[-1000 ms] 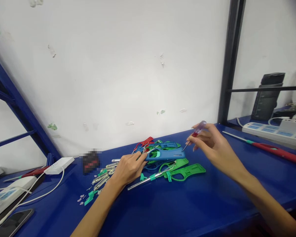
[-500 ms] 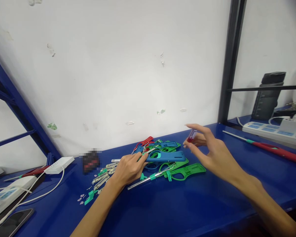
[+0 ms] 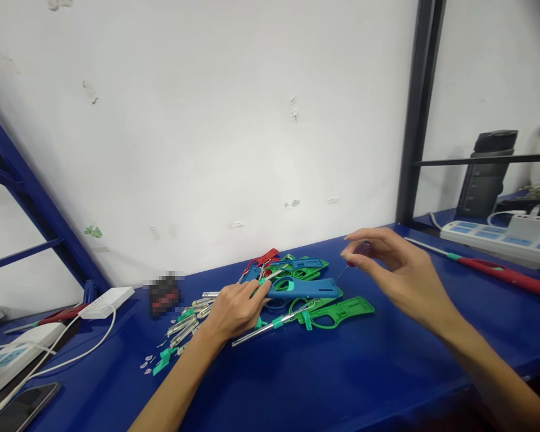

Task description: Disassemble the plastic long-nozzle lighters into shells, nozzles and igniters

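Note:
My left hand (image 3: pixel 239 307) is closed around the front part of a blue gas lighter (image 3: pixel 312 288), whose handle points right. In the fingers of my right hand (image 3: pixel 398 270) is a small screwdriver (image 3: pixel 365 247) with a red and clear handle, mostly covered by the fingers. Its thin shaft slants down to the end of the lighter's handle; whether the tip sits in a screw is too small to tell. Opened green lighter shells (image 3: pixel 342 312) and a metal lighter tube (image 3: pixel 256 333) lie just below. Behind are more shells, blue, green and a red one (image 3: pixel 266 258).
Clear fuel tanks (image 3: pixel 184 329) and teal plastic parts (image 3: pixel 162 362) lie left of my left arm. A pixelated dark object (image 3: pixel 164 295), a phone (image 3: pixel 24 411) and a power strip (image 3: pixel 15 348) are further left. A red lighter (image 3: pixel 508 276) lies at right, before another power strip (image 3: pixel 481 234).
My right hand has turned the screwdriver so that its shaft now points down at the lighter's handle end. My left hand keeps its hold on the lighter.

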Demonstrator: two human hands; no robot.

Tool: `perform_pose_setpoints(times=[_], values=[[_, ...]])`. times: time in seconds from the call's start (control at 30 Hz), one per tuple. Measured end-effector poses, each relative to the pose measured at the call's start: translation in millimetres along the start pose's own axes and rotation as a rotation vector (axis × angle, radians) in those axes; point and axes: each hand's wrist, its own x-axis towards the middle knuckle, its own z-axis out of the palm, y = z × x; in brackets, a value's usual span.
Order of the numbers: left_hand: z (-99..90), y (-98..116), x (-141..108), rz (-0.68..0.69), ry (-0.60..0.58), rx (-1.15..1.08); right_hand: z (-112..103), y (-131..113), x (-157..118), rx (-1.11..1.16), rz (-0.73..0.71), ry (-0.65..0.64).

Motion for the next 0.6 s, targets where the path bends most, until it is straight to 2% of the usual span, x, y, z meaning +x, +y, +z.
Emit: perform_pose_setpoints(times=[0.07, 0.2, 0.27, 0.6], values=[[0.0, -1, 0, 0.001, 0.004, 0.001, -3, 1, 0, 0.041, 0.006, -0.054], [-0.5, 1, 1, 0.015, -0.002, -0.005, -6, -1, 1, 0.073, 0.028, -0.253], [-1.1, 2, 2, 0.024, -0.009, -0.009, -4, -2, 1, 0.065, 0.036, -0.291], [-3.2, 2, 2, 0.022, -0.003, -0.017, 9, 0, 0, 0.034, 0.005, -0.011]])
